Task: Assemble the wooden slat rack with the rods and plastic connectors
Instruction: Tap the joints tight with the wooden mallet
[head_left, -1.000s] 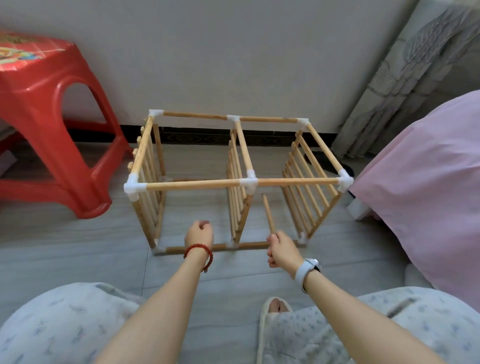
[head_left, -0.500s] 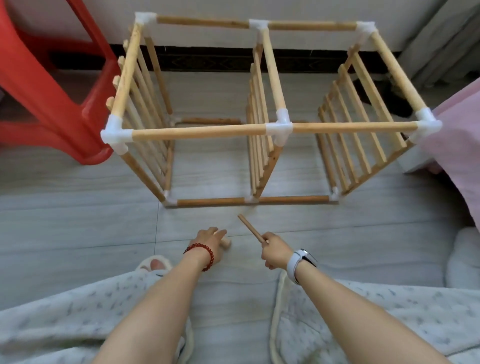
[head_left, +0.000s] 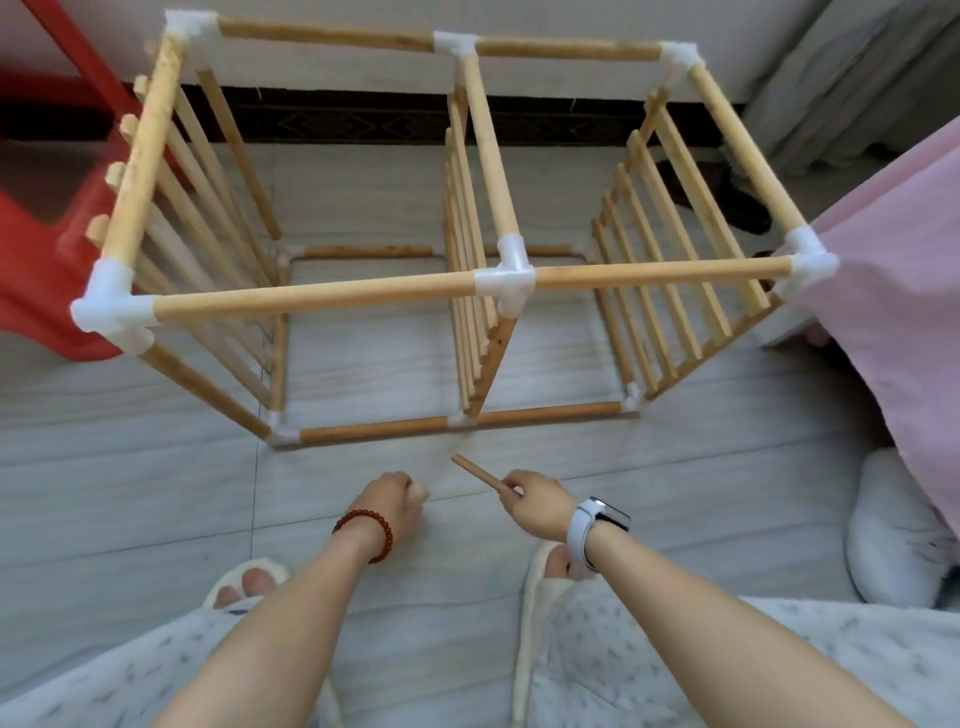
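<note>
Our right hand (head_left: 535, 501) pinches a short rod (head_left: 477, 472), its long axis slanting up-left toward the rack (head_left: 498, 283), which stands just beyond on the grey tiled floor (head_left: 130, 467). Our left hand (head_left: 390, 496) curls around a pale piece, likely a connector (head_left: 418, 490). A red stool (head_left: 47, 270) stands left, pink bedding (head_left: 893, 322) right.

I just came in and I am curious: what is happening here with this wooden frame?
A person is building a wooden slat rack on the floor. The frame already stands, joined by white plastic connectors. The right hand holds a loose rod; the left hand grips something small and pale, possibly a connector.
</note>
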